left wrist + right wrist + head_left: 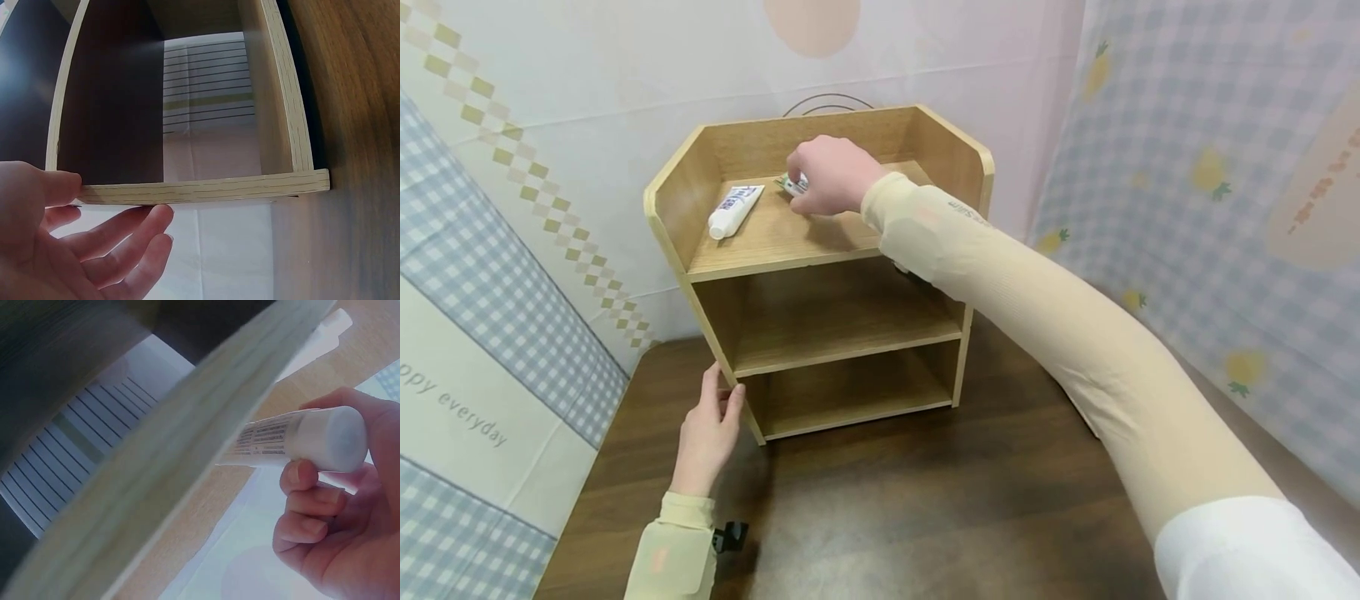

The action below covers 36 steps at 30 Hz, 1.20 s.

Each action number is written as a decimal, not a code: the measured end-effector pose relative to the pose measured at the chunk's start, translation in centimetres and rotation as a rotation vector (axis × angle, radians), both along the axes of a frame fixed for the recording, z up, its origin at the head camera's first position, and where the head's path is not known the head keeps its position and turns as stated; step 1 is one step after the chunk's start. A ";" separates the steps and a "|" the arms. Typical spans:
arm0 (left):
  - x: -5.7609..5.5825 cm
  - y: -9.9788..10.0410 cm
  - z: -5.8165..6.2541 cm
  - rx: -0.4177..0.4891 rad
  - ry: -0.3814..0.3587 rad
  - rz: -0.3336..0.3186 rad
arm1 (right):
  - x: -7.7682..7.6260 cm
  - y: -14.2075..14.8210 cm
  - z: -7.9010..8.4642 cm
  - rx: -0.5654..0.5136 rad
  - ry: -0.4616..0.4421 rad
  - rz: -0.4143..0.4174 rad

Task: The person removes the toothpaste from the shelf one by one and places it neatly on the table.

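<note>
My right hand (835, 175) grips a tube of toothpaste (793, 185) over the top of a small wooden shelf (820, 358). In the right wrist view, the tube's white cap (344, 439) faces the camera, with thumb and fingers around the tube near it. A second white toothpaste tube (735, 212) lies on the top board, left of that hand, its cap toward the front. Low on the shelf's left side, my left hand (709, 437) holds the side panel (206, 189). Its thumb lies at the panel's edge and its fingers are along the outer face.
Raised walls edge the shelf's top (951, 142) at the back and sides. Two open compartments (842, 308) lie below it. The shelf stands on a dark wooden table (880, 508), with patterned cloth (1187, 167) hanging around it.
</note>
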<state>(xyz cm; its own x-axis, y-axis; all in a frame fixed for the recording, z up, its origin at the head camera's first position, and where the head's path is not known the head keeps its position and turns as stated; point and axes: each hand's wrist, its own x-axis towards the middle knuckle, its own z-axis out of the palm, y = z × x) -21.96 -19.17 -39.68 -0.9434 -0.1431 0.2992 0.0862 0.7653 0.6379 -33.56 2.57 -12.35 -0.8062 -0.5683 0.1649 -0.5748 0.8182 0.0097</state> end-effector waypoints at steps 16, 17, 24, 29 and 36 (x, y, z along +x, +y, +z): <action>-0.7 1.3 0.0 0.009 -0.011 -0.034 | 3.5 3.8 -1.4 -0.183 0.136 0.006; -0.7 1.3 -0.1 0.008 -0.010 -0.032 | 3.7 4.0 -1.5 -0.189 0.141 0.010; -0.6 1.4 0.0 -0.003 0.020 -0.030 | 5.3 5.0 -2.3 -0.211 0.146 0.039; -0.8 1.4 -0.1 -0.008 0.026 -0.039 | 6.1 5.3 -2.6 -0.221 0.174 0.066; -0.9 1.6 -0.1 -0.009 0.033 -0.041 | 7.5 5.6 -2.6 -0.242 0.194 0.088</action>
